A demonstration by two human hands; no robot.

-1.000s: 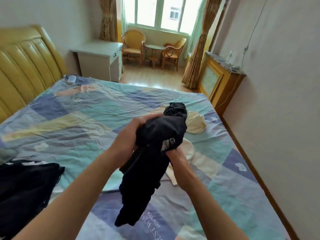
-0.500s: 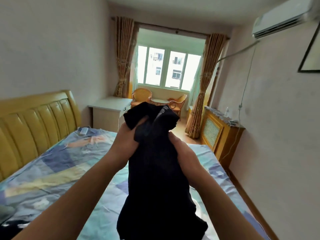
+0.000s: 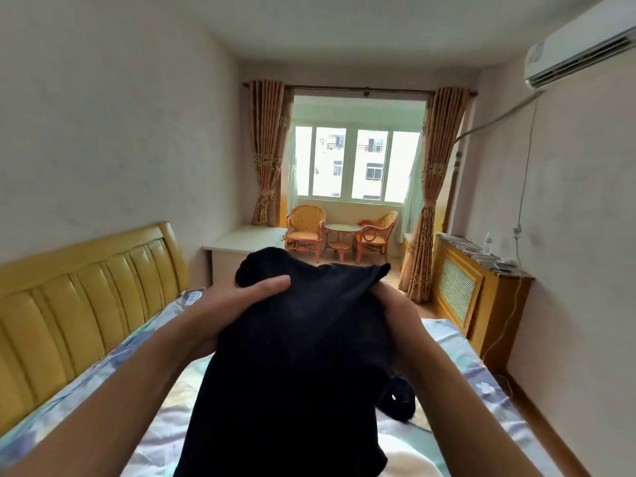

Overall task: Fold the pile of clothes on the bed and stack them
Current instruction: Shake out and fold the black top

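A black garment hangs in front of me over the bed, held up at chest height. My left hand grips its top left part, thumb lying across the cloth. My right hand grips the top right part, fingers tucked under the fabric. The garment drapes down past the bottom of the frame and hides most of the bed below. A pale garment shows at the bottom edge on the bed.
A yellow padded headboard runs along the left. A white desk stands beyond it. A wooden radiator cabinet lines the right wall. Wicker chairs and a small table sit by the window.
Both hands have raised the black garment from low over the bed and spread apart, opening its top edge. My view has tilted up toward the window.
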